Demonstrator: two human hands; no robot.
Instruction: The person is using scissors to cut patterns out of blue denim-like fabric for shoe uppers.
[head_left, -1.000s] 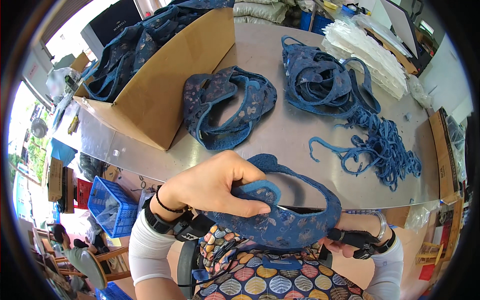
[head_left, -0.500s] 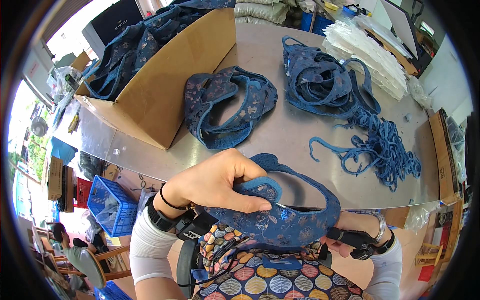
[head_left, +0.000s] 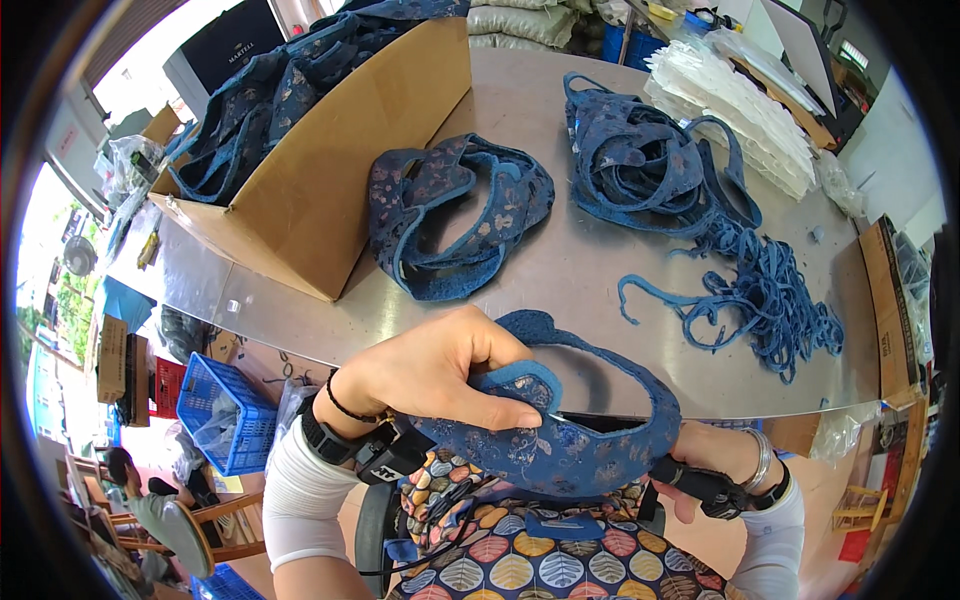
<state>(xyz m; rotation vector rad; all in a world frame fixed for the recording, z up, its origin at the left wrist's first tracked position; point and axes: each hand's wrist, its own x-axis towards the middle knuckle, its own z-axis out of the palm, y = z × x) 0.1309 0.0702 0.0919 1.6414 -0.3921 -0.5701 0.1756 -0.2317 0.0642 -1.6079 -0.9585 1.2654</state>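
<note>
My left hand [head_left: 455,375] pinches a blue patterned fabric loop [head_left: 560,460] between thumb and fingers, at its fuzzy light-blue rounded end. The loop hangs above my lap at the table's front edge, its large opening facing up. A thin shiny tip shows in the fabric beside my left thumb; what it belongs to is hidden. My right hand [head_left: 688,495] is at the loop's right end, its fingers curled and mostly hidden by the fabric and a black strapped device. On the table beyond lies another patterned fabric loop [head_left: 525,195].
A cardboard box [head_left: 330,170] full of similar fabric pieces stands at the left of the metal table [head_left: 500,90]. To the right are a fabric pile [head_left: 640,165], tangled blue strips [head_left: 775,305] and stacked white sheets [head_left: 735,115]. A blue crate [head_left: 240,415] and a seated person are at left.
The thin shiny tip shows less beside my left thumb. My left hand keeps its pinch and has shifted very slightly. My right hand stays at the loop's right end.
</note>
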